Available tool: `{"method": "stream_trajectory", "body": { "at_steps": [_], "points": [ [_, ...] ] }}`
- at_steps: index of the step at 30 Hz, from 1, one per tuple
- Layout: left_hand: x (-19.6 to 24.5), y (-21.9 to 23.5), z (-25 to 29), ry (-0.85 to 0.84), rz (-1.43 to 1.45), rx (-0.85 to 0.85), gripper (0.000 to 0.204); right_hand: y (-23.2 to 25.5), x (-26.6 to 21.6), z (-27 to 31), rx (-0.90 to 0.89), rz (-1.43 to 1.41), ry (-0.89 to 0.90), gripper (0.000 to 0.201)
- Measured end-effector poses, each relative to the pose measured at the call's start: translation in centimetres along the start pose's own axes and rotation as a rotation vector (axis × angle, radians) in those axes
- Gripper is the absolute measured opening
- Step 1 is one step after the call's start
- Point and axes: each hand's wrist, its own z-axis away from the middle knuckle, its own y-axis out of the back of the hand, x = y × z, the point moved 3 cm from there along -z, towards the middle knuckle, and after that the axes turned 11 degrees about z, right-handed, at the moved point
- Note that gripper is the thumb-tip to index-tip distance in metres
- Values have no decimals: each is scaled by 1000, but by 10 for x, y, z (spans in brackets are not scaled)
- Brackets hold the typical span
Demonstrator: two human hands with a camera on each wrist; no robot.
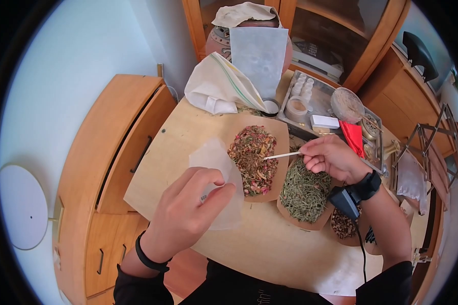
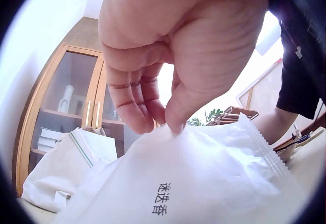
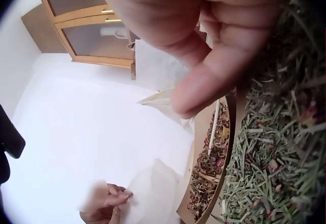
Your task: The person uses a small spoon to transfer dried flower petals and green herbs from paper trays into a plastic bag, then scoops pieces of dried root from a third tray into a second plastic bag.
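My left hand [image 1: 185, 208] pinches the top edge of a translucent white paper bag [image 2: 204, 178] between thumb and fingers. Printed dark characters show on the bag in the left wrist view. My right hand [image 1: 333, 157] holds a thin pale stick [image 1: 285, 155] between thumb and forefinger. The stick's tip points left, over a mix of dried petals and herbs [image 1: 254, 147] in a brown paper tray [image 1: 279, 140]. Below the right hand, a second paper tray holds cut green dried herb [image 1: 305, 195]. The bag hangs just left of the petal mix.
A white cloth bag [image 1: 216, 84] and a large pot [image 1: 219, 40] stand at the back. At the back right, a grey tray [image 1: 310, 129] carries small jars, a white box [image 1: 324, 122] and red cloth [image 1: 352, 137]. More dried pieces [image 1: 343, 226] lie near the right forearm.
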Motion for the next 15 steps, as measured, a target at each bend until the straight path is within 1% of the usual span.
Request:
{"method": "stream_trajectory", "body": {
  "at_steps": [5, 10, 13, 15],
  "points": [
    [-1, -1, 0, -9, 6, -3, 36, 3, -8, 12, 7, -23, 26, 14],
    [0, -2, -1, -20, 3, 2, 35, -7, -35, 38, -29, -4, 72, 16],
    [2, -1, -2, -8, 2, -5, 34, -25, -52, 52, -35, 58, 111, 16],
    [2, -2, -1, -15, 2, 5, 33, -42, -62, 58, -14, 215, 136, 18]
  ]
}}
